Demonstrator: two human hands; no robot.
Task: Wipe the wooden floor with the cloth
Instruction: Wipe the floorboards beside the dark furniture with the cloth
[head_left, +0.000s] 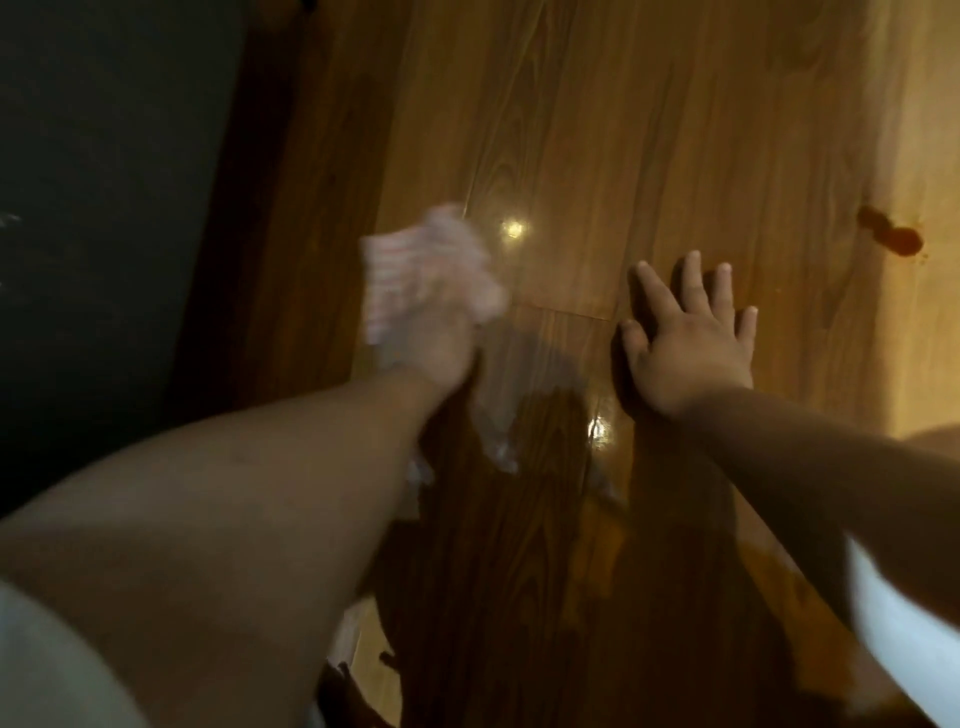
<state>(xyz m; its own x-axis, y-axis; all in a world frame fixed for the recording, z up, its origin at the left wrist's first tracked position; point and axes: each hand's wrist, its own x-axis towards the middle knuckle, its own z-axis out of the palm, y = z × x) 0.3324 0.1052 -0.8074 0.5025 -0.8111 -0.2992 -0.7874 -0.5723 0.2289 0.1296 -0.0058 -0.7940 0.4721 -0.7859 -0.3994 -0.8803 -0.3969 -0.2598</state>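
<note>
Nearest the person, both forearms extend forward over the wooden floor (571, 130). Between them lies a wet film (498, 415) with whitish streaks, which suggests that this patch has been covered.

Right hand (691, 348): released, palm flat on the boards, fingers spread. It holds nothing and appears to act as a brace.

Left hand (431, 338): grasps the striped cloth (415, 265), which is bunched over the fingers and sits on or just above the floor. Motion blur hides the exact finger positions.

Step in hand: a wiping stroke, mid-pass, beside the dark surface (104, 208) on the left.

Farther out, on the right, a red stain (891, 236) sits on a lighter wooden strip, well apart from the cloth.

Next move, as judged: carry the cloth across, past the bracing hand, and apply firm pressure to the stain. Shift the brace first if it blocks the path.
</note>
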